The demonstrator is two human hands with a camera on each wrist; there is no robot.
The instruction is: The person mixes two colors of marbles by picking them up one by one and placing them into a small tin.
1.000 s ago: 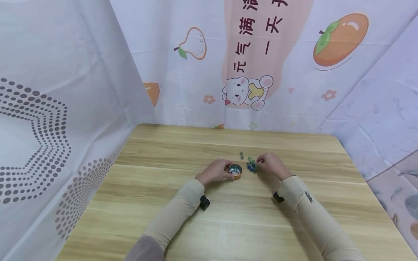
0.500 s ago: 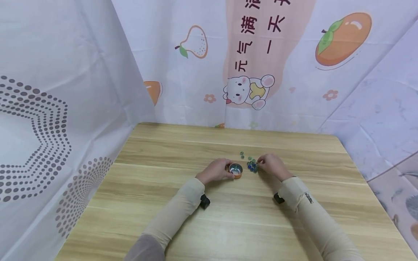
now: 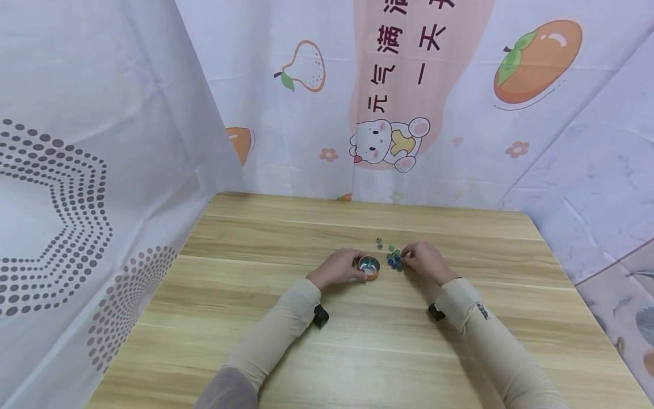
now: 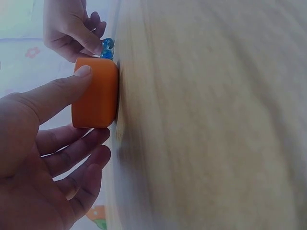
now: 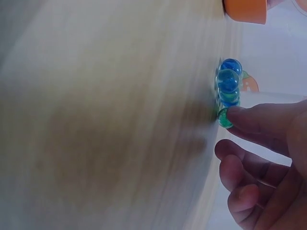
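Bowl (image 4: 97, 98), orange, one: upright on the table (image 3: 352, 341), your left hand (image 3: 338, 267) gripping its wall between thumb and fingers; a light, level hold probably sufficed. Green marble (image 5: 223, 120), one: at the edge of the marble cluster (image 3: 393, 262), right of the bowl, pinched between thumb and forefinger of your right hand (image 3: 426, 262). Handling, by judgement: smooth, apt to roll; a low, centred pinch and straight lift best spared its neighbours.

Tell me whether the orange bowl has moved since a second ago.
No. In the head view, the orange bowl shows no visible shift in any direction, judged against the far edge of the wooden table.
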